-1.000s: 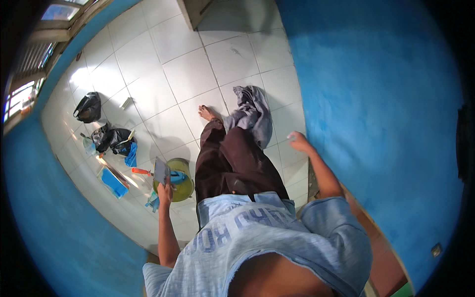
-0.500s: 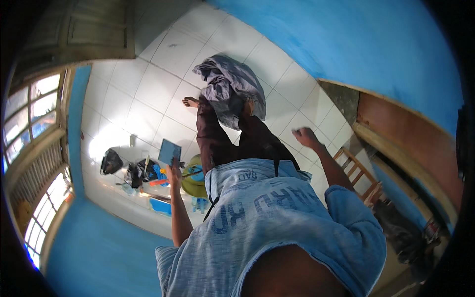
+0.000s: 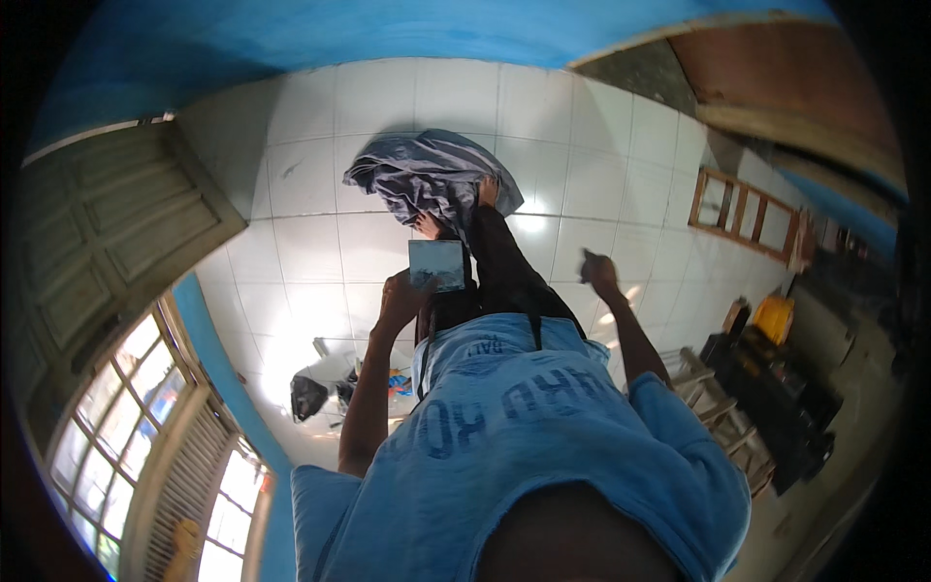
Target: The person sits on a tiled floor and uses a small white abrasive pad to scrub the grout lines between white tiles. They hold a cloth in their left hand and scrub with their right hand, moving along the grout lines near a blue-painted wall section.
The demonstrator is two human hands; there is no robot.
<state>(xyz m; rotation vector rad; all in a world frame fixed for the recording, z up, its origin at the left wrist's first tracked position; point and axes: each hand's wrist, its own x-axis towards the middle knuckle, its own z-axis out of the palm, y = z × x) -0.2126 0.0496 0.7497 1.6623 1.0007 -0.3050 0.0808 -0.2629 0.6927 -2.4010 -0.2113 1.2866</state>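
My left hand [image 3: 400, 299] grips a flat, square, grey-blue plate-like piece [image 3: 436, 260] by its lower edge, in front of my legs; its exact kind I cannot make out. On my right, away from the body, my right hand [image 3: 603, 276] hangs with curled fingers over the floor. Whatever it may hold is too small and dark to name. A crumpled grey cloth [image 3: 417, 170] lies on the tiles, with my bare feet on or against it.
White tiles [image 3: 378, 247] cover the floor up to a blue wall [image 3: 388, 34]. Left are a wooden shutter [image 3: 136, 209] and barred windows [image 3: 121, 407]. A black bag [image 3: 308, 398] and other items lie near my left arm. Right are a wooden frame [image 3: 742, 215], a yellow object [image 3: 774, 318] and black equipment [image 3: 766, 388].
My body and view have turned towards the left. My left hand has brought the square piece from the left side to in front of my legs. My right hand stays out to the right.
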